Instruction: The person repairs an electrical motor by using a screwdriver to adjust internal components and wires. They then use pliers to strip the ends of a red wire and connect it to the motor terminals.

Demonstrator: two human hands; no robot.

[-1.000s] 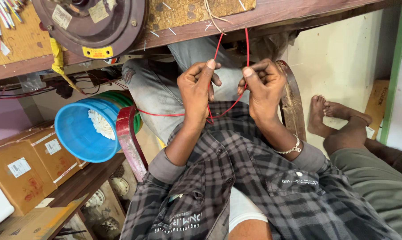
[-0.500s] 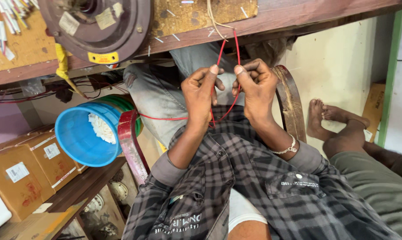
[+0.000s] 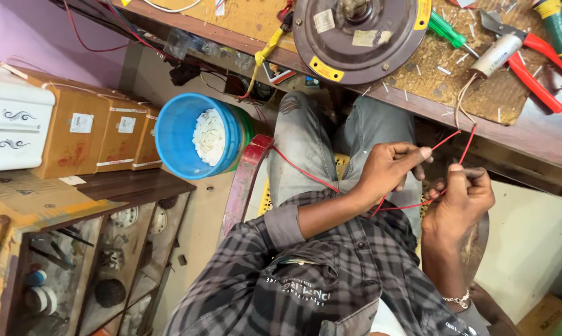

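Purple wall and a cluttered workshop corner are seen around a seated person in a dark checked shirt and grey jeans. Thin red wires are pinched between thumb and forefinger of the left hand, which is closed on a strand just below the edge of the tabletop. A second strand is gripped in the closed fingers of the right hand, held just beside the left. The wires are led upward from both hands to the tabletop edge, and another red length is trailed across the lap toward a dark red strap-like band at the person's left.

On the tabletop above the hands, a round brown fan motor housing is set, with a white cylindrical capacitor, red-handled pliers and a green-handled screwdriver near it. Further left, a blue bucket holding white pieces is placed on the floor beside brown cardboard boxes and a white box.
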